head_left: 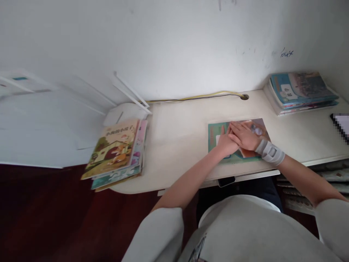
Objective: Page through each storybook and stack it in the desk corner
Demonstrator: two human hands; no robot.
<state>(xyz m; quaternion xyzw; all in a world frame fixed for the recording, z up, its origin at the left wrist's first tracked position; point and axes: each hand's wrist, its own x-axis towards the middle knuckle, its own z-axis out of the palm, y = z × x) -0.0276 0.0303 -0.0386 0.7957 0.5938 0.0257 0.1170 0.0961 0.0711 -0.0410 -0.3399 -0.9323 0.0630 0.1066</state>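
Resting flat, overlapped: left hand (228,142), right hand (247,137) on booklet (246,154) near front edge (316,161); desk (174,142) extends leftward.

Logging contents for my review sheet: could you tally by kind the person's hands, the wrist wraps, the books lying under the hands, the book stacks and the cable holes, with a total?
Hands: 2
Wrist wrap: 1
Book under the hands: 1
Book stacks: 2
Cable hole: 1
Total: 7

Bk (247,154) partly under L hand (228,143) & R hand (244,138); pixelated item (343,125) part-cropped @R.
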